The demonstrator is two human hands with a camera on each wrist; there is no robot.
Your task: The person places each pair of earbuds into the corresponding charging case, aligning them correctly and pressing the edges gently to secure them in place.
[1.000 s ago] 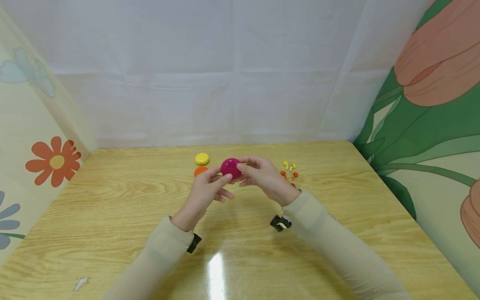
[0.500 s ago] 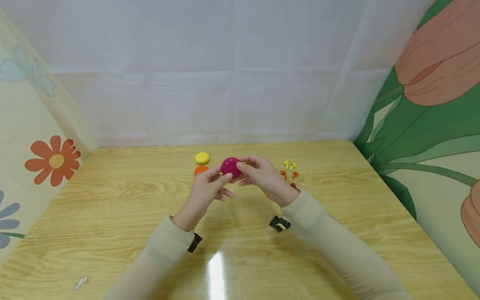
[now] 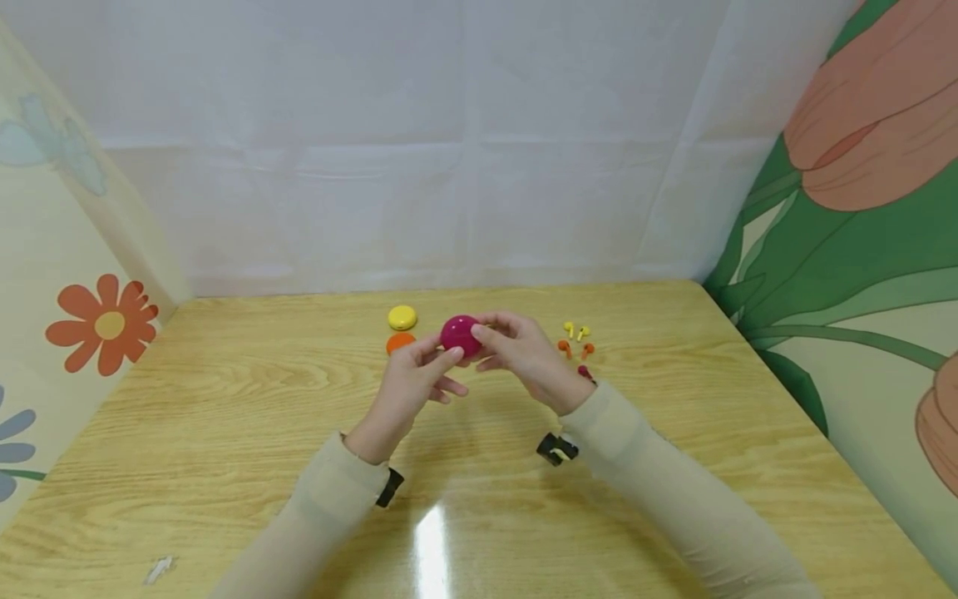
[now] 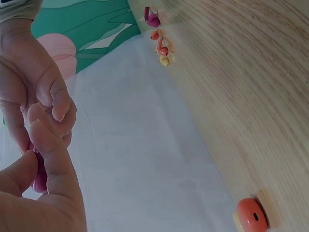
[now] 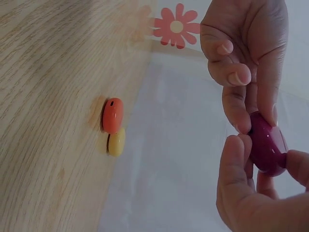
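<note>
A round, glossy magenta case [image 3: 460, 335] is held above the table between both hands. The left hand [image 3: 407, 384] pinches its left side with thumb and fingers, and the right hand [image 3: 527, 358] grips its right side. In the right wrist view the magenta case [image 5: 266, 145] looks closed, with fingertips of both hands on it. Behind the left hand lie an orange case [image 3: 400, 342] and a yellow case [image 3: 402, 317]. Beyond the right hand are yellow earbuds [image 3: 576, 332], orange earbuds [image 3: 576, 349] and a magenta earbud [image 3: 584, 371], partly hidden by the wrist.
The wooden table [image 3: 262, 416] reaches back to a white cloth [image 3: 464, 166]. Flower-printed panels stand at the left and right. A small pale mark [image 3: 160, 570] shows near the table's front left, and light glares off the front middle.
Both hands keep the same hold on the magenta case. The head view has shifted very slightly; nothing else has visibly moved.
</note>
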